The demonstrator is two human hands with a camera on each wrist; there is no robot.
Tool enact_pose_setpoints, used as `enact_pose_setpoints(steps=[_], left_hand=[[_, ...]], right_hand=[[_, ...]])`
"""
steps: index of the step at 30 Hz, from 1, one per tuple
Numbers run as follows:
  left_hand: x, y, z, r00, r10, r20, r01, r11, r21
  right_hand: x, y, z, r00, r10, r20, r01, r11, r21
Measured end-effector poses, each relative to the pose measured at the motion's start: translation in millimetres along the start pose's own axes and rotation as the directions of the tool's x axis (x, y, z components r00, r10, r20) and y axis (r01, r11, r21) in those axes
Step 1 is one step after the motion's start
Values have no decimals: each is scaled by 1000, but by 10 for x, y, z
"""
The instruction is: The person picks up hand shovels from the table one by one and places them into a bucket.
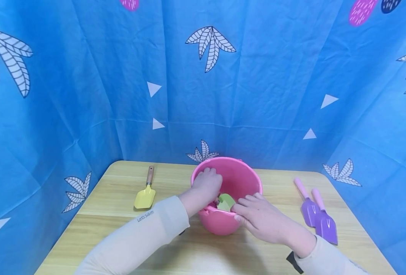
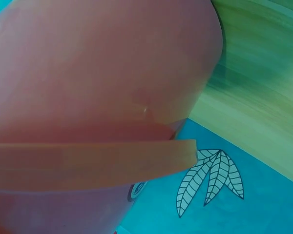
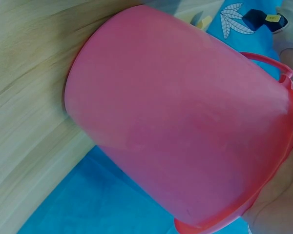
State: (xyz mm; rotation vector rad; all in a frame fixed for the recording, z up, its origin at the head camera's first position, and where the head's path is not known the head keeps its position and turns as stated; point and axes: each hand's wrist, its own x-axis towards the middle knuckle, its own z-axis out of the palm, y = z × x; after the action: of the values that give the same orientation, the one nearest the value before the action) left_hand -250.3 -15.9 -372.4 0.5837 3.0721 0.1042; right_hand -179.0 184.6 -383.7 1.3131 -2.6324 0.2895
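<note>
A pink bucket [image 1: 220, 225] stands on the table, its wide mouth facing up. My left hand [image 1: 206, 185] reaches over the near rim into the bucket, back of the hand upward; its fingertips are hidden, so what they hold cannot be seen. Inside, close to that wrist, lies a small shovel with a green blade [image 1: 226, 202], its handle mostly covered. My right hand [image 1: 265, 217] grips the bucket's near right rim, fingers over the edge and thumb outside. Both wrist views are largely filled by the bucket's outer wall [image 2: 107, 73], seen from the right as well [image 3: 176, 112].
To the left lies a yellow shovel [image 1: 145, 198] with a wooden handle. Two purple shovels [image 1: 326, 228] with pink handles lie partly overlapping on the right. A blue patterned curtain [image 1: 203, 95] surrounds the wooden table [image 1: 113, 191] at the back and sides.
</note>
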Motion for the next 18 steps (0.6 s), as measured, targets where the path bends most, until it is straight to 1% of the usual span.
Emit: enact_pose_setpoints(steps=[4,9,10,12,14,18], left_hand=[[1,-5,-2,1000,0,2,0,1000,-30],[10,-14,-1,1000,-10,-8,9,993,-115],[13,-16,0,1000,-14,-10,13,990,-143],[18,-21,-4,1000,-19,-17,15,980,-196],[21,-28,-11,1000,-11,-28,4,969,-248],[15,-46,-21,999,12,-42,-26,932,-361]], right_hand=[[4,4,3,1000,0,2,0,1000,3],[4,7,6,1000,-4,-3,4,1000,-1],[4,7,6,1000,-7,-3,7,1000,-3],[6,9,8,1000,-8,-4,8,1000,-8],[8,11,10,1000,-8,-2,8,1000,-10],[6,11,10,1000,3,5,-3,1000,-2]])
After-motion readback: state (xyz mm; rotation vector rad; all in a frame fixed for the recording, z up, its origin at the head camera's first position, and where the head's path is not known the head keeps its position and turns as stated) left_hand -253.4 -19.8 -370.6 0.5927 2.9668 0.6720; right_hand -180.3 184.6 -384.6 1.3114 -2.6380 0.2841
